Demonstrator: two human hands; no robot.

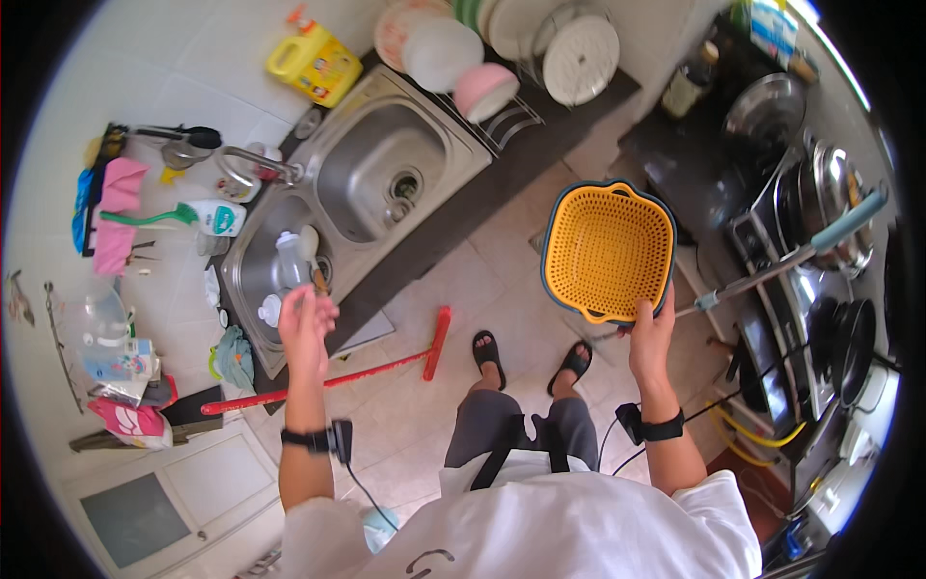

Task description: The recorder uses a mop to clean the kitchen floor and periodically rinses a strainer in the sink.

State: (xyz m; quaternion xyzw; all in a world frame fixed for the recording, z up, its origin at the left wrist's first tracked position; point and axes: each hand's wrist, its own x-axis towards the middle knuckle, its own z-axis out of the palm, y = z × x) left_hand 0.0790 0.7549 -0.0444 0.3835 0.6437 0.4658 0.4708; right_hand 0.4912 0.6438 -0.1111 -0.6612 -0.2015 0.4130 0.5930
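My right hand (650, 334) grips the near rim of a yellow perforated plastic basket (608, 250), thumb on the inside wall. The basket sits nested in a dark blue outer basin (548, 289), of which only the rim shows, and nothing lies inside it. My left hand (307, 327), fingers apart and partly bent, hangs over the near end of the left sink bowl (264, 217) with nothing in it. Close beyond its fingertips lie a wooden-handled spoon (311, 246) and a clear plastic bottle (290, 257). A small white object (270, 310) is beside that hand.
The right sink bowl (376, 159) has a drain strainer. Plates (581, 61) and a pink bowl (486, 93) stand on a wire rack. A yellow soap jug (316, 65) is behind the sink. A red squeegee (434, 347) crosses the floor; a gas stove (785, 289) stands right.
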